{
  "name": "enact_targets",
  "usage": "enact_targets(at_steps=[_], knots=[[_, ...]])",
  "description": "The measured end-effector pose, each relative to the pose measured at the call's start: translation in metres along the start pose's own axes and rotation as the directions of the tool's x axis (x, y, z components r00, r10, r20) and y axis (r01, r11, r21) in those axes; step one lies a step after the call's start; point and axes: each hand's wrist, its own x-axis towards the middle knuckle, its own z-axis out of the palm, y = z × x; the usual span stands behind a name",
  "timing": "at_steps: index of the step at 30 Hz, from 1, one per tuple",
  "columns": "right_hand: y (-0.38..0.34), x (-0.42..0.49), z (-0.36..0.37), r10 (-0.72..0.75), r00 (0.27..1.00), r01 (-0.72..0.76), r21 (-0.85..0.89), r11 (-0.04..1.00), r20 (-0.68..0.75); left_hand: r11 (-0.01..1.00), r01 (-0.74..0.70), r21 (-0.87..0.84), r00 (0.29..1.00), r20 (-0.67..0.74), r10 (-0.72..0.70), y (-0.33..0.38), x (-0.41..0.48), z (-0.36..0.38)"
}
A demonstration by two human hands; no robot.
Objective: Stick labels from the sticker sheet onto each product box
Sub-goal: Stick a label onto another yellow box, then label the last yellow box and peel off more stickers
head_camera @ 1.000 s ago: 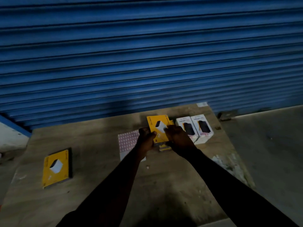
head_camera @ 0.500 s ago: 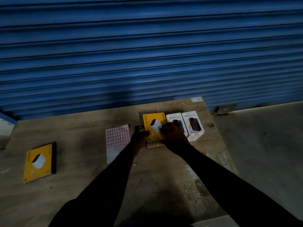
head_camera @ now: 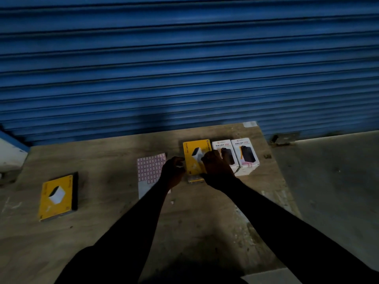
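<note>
A yellow product box (head_camera: 194, 154) is held between both hands, just above another yellow box (head_camera: 194, 179) on the wooden table (head_camera: 114, 152). My left hand (head_camera: 173, 172) grips its left edge with curled fingers. My right hand (head_camera: 217, 169) grips its right side and covers the lower right corner. The sticker sheet (head_camera: 150, 169), white with pink-bordered labels, lies flat just left of my left hand. Two white "HALLEY 20K" boxes (head_camera: 223, 152) (head_camera: 245, 152) stand side by side right of the yellow box. A third yellow box (head_camera: 58, 196) lies far left.
A blue roller shutter (head_camera: 184, 68) closes off the back of the table. The table's right edge drops to a grey concrete floor (head_camera: 332, 181). A pale cardboard corner (head_camera: 272, 276) shows at the bottom right. Lighting is dim.
The held yellow box has come down closer to the box beneath it. My left thumb has slid off its face to the left edge. The right hand keeps its hold.
</note>
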Motion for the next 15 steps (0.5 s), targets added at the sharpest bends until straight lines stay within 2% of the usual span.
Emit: enact_targets(at_steps=[2,5,8,11,15], knots=[[-0.012,0.003,-0.001,-0.008,1.0,0.008,0.009,1.0,-0.014,0.997,-0.012,0.072,0.999,-0.034,0.014,-0.004,-0.006,-0.011],[-0.039,0.014,-0.006,-0.013,1.0,0.012,-0.031,0.999,-0.021,0.996,0.003,0.092,0.995,-0.101,0.006,-0.019,-0.016,-0.035],[-0.077,0.025,-0.01,-0.025,0.999,0.025,0.008,1.0,-0.037,0.99,0.002,0.14,0.99,-0.142,0.018,-0.043,-0.034,-0.068],[-0.119,0.035,-0.01,-0.054,0.997,0.062,0.134,0.989,-0.061,0.98,-0.062,0.191,0.987,-0.136,0.089,-0.07,-0.057,-0.101],[-0.193,0.046,-0.005,-0.095,0.995,0.075,0.364,0.928,0.036,0.954,-0.024,0.297,0.993,-0.107,0.058,-0.114,-0.089,-0.148]])
